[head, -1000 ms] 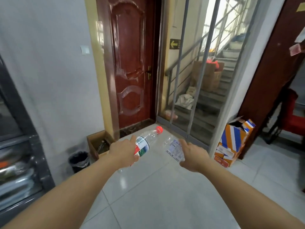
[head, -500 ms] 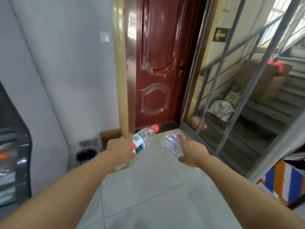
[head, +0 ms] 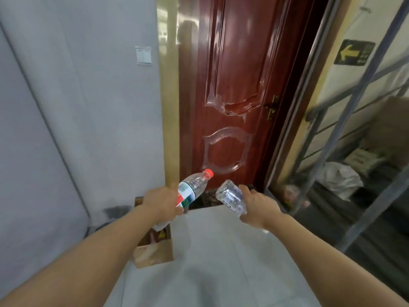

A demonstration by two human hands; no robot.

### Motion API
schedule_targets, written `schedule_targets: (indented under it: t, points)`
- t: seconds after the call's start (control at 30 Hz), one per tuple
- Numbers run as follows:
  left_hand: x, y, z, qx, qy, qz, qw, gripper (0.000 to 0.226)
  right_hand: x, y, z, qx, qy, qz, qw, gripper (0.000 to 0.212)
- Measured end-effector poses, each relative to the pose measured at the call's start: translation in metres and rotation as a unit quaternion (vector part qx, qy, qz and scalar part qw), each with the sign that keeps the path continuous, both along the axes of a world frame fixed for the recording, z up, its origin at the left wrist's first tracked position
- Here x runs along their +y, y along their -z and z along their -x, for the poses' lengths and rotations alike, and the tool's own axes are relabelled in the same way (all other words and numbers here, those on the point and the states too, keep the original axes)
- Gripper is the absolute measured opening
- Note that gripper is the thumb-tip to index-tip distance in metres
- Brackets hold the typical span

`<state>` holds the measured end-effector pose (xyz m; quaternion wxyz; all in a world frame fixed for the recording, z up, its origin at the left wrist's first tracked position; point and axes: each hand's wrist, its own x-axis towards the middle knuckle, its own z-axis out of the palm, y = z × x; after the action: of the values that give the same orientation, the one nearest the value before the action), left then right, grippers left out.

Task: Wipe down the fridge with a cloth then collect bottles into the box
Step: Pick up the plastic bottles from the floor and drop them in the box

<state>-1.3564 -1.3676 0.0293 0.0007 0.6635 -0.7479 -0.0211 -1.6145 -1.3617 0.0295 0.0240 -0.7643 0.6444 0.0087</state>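
The left hand (head: pixel 159 201) was wrapped round the lower body of a clear plastic bottle (head: pixel 192 189) with a red cap and a red, white and green label, the neck pointing up and to the right, towards the dark red door (head: pixel 232 85). The right hand (head: pixel 257 206) gripped a second clear bottle (head: pixel 231 199), held with its end towards the camera; whether it had a cap could not be told.

Both bottles looked empty, so they were probably very light, with thin walls that would dent under a hard squeeze. The smooth plastic could slip, so a grip round the middle, on the label band, seemed the safest hold, and that was roughly where each hand sat.

The open cardboard box (head: pixel 155 253) stood on the pale tiled floor (head: pixel 221 262) against the grey wall, near the door frame, directly below the left hand. It already held something, too blurred to name. The left bottle looked ready to be dropped in; the right one was off to the box's right.
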Motion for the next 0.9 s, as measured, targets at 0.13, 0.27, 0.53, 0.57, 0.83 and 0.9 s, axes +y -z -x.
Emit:
schedule_targets:
  t: [0.13,0.27,0.53,0.57,0.83,0.9]
  points:
    - [-0.062,0.008,0.004,-0.023,-0.06,0.001,0.998,0.061,-0.095,0.011,-0.002,0.009,-0.062,-0.003,0.998,0.066]
    - [-0.113,0.021,0.001,-0.019,-0.157,-0.019,0.987,0.061,-0.192,0.017,-0.012,0.003,-0.14,-0.029,0.99,0.063]
    - [-0.164,0.056,-0.016,0.021,-0.319,-0.059,0.946,0.069,-0.322,0.038,-0.059,0.021,-0.28,-0.084,0.956,0.071]
    - [-0.169,0.06,-0.021,0.025,-0.335,-0.067,0.94,0.072,-0.334,0.043,-0.069,0.023,-0.296,-0.09,0.951,0.069]
    - [-0.239,0.102,-0.078,0.08,-0.435,-0.092,0.892,0.073,-0.425,0.081,-0.164,0.049,-0.394,-0.118,0.91,0.06]
    - [-0.261,0.116,-0.092,0.097,-0.446,-0.105,0.883,0.07,-0.45,0.09,-0.187,0.067,-0.41,-0.116,0.902,0.061]
